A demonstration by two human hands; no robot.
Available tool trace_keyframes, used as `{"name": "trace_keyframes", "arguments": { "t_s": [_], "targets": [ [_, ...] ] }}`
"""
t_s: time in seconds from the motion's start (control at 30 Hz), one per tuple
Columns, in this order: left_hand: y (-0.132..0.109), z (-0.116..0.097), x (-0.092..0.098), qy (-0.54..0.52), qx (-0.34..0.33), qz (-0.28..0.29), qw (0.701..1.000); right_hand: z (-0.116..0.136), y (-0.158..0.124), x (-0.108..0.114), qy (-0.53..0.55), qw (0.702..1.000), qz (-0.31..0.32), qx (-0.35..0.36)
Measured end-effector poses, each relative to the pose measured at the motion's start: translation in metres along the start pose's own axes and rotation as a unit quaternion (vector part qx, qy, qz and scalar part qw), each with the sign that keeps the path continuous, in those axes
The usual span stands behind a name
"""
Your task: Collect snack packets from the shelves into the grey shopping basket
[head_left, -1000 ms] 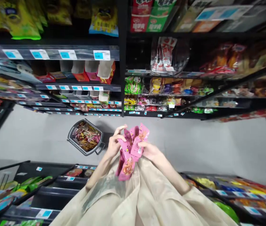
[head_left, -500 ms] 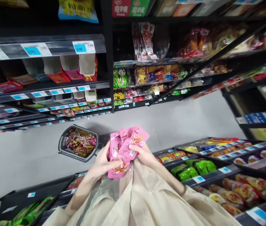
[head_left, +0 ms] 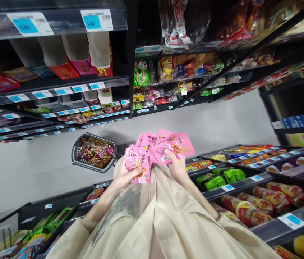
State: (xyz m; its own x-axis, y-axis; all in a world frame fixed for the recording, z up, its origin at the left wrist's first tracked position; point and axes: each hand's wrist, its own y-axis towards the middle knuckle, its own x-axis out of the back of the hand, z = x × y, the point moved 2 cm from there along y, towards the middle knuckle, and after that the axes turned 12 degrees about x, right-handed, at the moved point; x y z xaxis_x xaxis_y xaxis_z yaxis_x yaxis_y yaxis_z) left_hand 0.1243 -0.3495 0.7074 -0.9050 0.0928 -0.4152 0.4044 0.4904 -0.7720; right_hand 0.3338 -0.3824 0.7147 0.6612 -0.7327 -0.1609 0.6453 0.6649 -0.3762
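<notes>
Both of my hands hold pink snack packets in front of my body. My left hand (head_left: 126, 176) is closed on a bunch of pink snack packets (head_left: 138, 158), its thumb across the lowest one. My right hand (head_left: 177, 165) pinches another fan of pink snack packets (head_left: 183, 145), thumb near a barcode label. The two bunches meet and overlap in the middle. Exactly how many packets each hand has cannot be made out. To the left on the floor stands a dark basket (head_left: 72, 153) filled with many small wrapped snacks.
Shelves of snack boxes (head_left: 60, 68) and hanging bags (head_left: 177, 25) rise ahead. Close on my right, a low shelf holds green packets (head_left: 208, 180) and red-and-yellow packs (head_left: 254, 212). Another shelf with green bags (head_left: 52, 219) stands at lower left. Grey floor (head_left: 213, 124) runs between.
My hands have moved apart, and the pink packets have spread from one stack into a wider fan. The right hand's bunch has shifted right. The camera view has tilted slightly downward.
</notes>
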Motion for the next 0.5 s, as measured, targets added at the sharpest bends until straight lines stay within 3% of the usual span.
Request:
{"name": "trace_keyframes", "arguments": {
  "t_s": [0.1, 0.2, 0.37, 0.5],
  "targets": [
    [0.005, 0.003, 0.008, -0.032, -0.038, -0.059, 0.997, 0.007, 0.006, 0.008, 0.047, 0.999, -0.025, -0.003],
    [0.013, 0.002, 0.009, -0.072, -0.060, -0.074, 0.993, 0.012, 0.013, 0.013, 0.084, 0.996, 0.004, -0.044],
    [0.029, 0.000, 0.005, -0.088, -0.087, -0.056, 0.991, 0.005, 0.021, 0.019, 0.033, 0.984, 0.106, -0.143],
    [0.039, -0.007, -0.002, -0.050, -0.158, -0.058, 0.984, -0.001, 0.018, 0.013, -0.053, 0.961, 0.221, -0.157]
  ]
}}
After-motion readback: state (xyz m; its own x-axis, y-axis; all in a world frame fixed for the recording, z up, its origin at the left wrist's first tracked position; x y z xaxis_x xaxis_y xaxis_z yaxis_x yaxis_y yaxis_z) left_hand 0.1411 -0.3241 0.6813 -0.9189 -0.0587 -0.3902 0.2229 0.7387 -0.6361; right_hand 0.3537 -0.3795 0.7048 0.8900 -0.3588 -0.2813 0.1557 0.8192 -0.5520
